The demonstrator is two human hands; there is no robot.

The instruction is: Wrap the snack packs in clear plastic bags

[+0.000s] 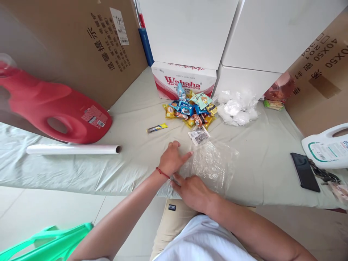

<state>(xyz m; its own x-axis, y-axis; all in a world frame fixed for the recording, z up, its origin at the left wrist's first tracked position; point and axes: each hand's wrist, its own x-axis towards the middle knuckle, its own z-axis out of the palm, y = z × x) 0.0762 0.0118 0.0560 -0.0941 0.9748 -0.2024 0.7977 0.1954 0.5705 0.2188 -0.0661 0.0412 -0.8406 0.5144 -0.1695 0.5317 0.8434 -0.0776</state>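
A clear, crinkled plastic bag [213,165] lies flat on the cloth-covered table [136,163] in front of me. My left hand [172,157], with a red string bracelet at its wrist, rests at the bag's left side, thumb stretched out over its edge and the other fingers bent. Just nearer to me, my right hand [194,192] has thumb and fingers closed at the bag's near left edge. A small clear packet with dark print [199,135] touches the bag's far edge. Beyond it sits a heap of wrapped snacks [186,108]; one narrow yellow-and-dark packet [157,128] lies apart.
Behind the snacks stands a Wahaha carton [187,81], with crumpled clear plastic [236,108] beside it. Left are a red detergent bottle [76,112] and a white roll [73,149]. Right are a phone [305,172], keys [324,173] and a white bottle [327,146].
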